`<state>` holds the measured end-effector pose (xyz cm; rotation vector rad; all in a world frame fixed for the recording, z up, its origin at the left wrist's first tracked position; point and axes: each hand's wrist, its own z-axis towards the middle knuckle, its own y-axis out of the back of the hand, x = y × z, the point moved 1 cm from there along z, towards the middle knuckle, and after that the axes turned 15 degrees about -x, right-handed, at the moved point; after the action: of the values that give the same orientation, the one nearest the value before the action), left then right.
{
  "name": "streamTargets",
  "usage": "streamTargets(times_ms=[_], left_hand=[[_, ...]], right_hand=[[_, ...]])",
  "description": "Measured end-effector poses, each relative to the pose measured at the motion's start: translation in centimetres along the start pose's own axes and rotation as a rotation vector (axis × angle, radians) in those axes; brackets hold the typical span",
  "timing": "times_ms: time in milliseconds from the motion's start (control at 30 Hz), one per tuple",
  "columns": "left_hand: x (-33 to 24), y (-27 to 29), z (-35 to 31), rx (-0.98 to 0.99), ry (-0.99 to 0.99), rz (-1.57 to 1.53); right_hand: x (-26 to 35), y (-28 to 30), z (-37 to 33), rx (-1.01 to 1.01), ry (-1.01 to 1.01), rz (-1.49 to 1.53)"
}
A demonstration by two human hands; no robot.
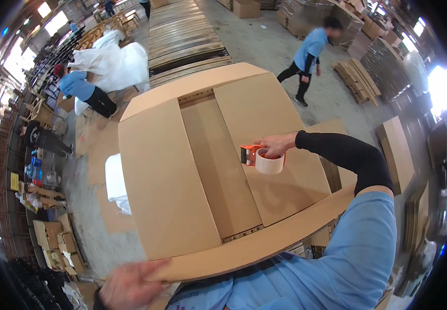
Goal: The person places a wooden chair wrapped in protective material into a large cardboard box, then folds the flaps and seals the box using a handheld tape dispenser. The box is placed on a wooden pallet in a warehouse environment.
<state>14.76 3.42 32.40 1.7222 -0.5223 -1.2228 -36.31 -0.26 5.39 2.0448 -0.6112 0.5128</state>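
A large brown cardboard box (169,170) stands before me. Its two side flaps are folded inward with a gap between them, and a brown inner surface (221,155) shows in the gap. The far flap (197,82) and the near flap (265,237) stick outward. My right hand (275,144) is closed around an orange tape dispenser (249,154) carrying a wide roll of pale tape (269,163), held over the right side flap. At the near flap's left end is my left hand (135,284), smeared by motion; whether it grips the flap is unclear.
Beyond the box runs a slatted roller conveyor (182,36). One person (309,51) walks at the far right; another (81,88) bends over white wrapping (120,62) at the left. Flat cardboard (358,82) and small open boxes (58,243) lie about the floor.
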Motion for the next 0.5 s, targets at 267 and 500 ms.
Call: streamTargets(times_ms=[267,500], left_hand=[[12.3,-10.1,10.5,-0.634,-0.252,0.365],[26.5,-23.4,18.3,-0.661,0.046,0.329]], right_hand=[[-1.8,11.6,-1.3,-0.132,0.066,-0.287],[1.5,16.5,-8.2,-1.038,-0.053,0.01]])
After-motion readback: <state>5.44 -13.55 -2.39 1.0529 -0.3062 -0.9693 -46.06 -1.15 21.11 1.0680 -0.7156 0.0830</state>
